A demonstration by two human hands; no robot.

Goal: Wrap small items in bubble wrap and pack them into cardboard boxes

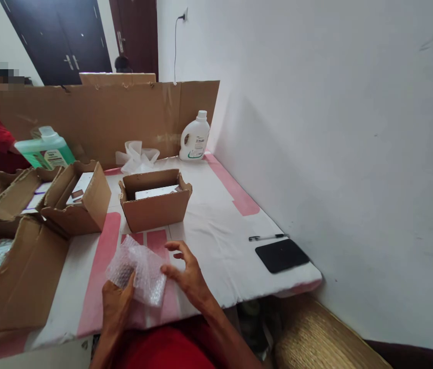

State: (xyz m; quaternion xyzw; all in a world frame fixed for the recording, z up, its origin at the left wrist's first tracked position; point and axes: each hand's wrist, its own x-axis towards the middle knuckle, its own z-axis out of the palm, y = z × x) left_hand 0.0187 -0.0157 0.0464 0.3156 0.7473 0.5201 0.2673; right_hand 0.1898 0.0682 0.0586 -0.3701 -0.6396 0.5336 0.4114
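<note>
A crumpled piece of bubble wrap point(139, 269) sits at the near edge of the tabletop point(216, 230), held between both hands. The left hand point(118, 302) comes up from below, its fingers and thumb closed on the wrap's lower left part. The right hand point(187, 274) lies just beside the wrap's right edge, its thumb touching the plastic while the other fingers are spread apart and lifted above the cloth.

Just beyond the wrap stands a small open cardboard box point(155, 200) with a white flat item inside. To its left are more open boxes point(74, 197), and a green bottle point(47, 148) is behind them. A white jug point(195, 137) stands at the far corner against a cardboard screen point(124, 115). On the right side of the tabletop lie a pen point(268, 237) and a black pad point(281, 255), well apart from the hands.
</note>
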